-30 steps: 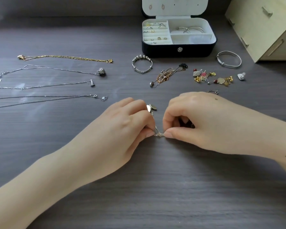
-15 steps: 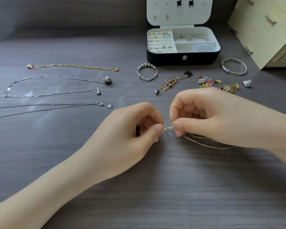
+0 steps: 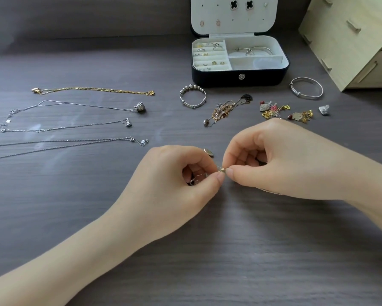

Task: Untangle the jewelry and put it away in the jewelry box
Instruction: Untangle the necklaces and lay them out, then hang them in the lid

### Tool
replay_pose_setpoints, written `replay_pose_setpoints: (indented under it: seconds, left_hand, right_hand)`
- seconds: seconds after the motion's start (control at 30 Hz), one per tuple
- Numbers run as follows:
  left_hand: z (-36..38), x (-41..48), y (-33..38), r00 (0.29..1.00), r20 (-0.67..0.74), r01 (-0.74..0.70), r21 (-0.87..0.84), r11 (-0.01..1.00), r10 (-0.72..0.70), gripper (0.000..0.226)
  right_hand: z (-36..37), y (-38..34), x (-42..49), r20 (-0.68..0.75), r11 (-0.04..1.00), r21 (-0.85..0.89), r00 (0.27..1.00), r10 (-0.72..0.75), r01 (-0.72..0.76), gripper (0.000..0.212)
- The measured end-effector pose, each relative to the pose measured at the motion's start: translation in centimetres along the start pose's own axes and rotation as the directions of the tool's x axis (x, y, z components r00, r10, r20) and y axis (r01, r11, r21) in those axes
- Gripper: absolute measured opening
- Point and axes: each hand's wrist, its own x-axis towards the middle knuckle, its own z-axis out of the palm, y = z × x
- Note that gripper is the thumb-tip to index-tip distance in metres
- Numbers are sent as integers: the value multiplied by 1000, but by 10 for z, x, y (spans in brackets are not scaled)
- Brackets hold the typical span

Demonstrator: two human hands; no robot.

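- Pinched at the clasp (image 3: 222,170) between thumb and forefinger of the left hand (image 3: 174,180): a fine chain (image 3: 195,178). Other fingers curled in toward the palm, with a loop of chain showing inside them.
- Gripped from the other side too, at the same clasp, by thumb and forefinger tips of the right hand (image 3: 274,164). Remaining fingers folded under, with a short run of chain peeping out below the heel of the hand.
- Held low over the middle of the table (image 3: 97,228), well apart from the box (image 3: 218,78).
- Just behind the left forefinger: a pale oval pendant (image 3: 208,151). Cannot tell whether joined to the chain.
- At the far edge: box open, lid (image 3: 234,18) upright, two black clover studs and a few small earrings pinned to it. Rings in the left-hand slots, a silver bangle in the far right compartment.
- Laid out straight on the left, apart from one another: a gold necklace (image 3: 92,89) farthest, then three silver necklaces (image 3: 75,104) nearer.
- Near the box's front left corner: a beaded bangle (image 3: 193,98).
- Between box and right hand: a tangle (image 3: 224,110) of rose and silver chains.
- Right of the tangle: a heap of charms (image 3: 283,112), gold, red and pale.
- Just right of the charms: a small silver stud (image 3: 323,109).
- Beside the box's right end: a plain bangle (image 3: 306,88), lying flat.
- At far right: pale wooden drawers (image 3: 351,40).
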Motion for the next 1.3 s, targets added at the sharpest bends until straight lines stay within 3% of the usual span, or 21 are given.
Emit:
replay_pose_setpoints:
  seconds: [0.43,0.6,0.9,1.3]
  left_hand:
    - [-2,1,2,995,24,102,-75,992,-100,17]
    - [-2,2,1,992,49,119,-110,987,-114,18]
    - [-6,1,1,990,86,119,-139,983,-108,13]
    - [-10,2,-2,987,124,134,-283,950,-102,5]
  right_hand:
    - [-5,-3,-1,53,994,66,995,79,-82,10]
    - [-5,-4,-3,103,998,47,994,47,-52,9]
    - [-3,-4,-1,10,1000,26,1000,-13,13,9]
    - [-5,-3,-1,70,998,47,997,-33,30,3]
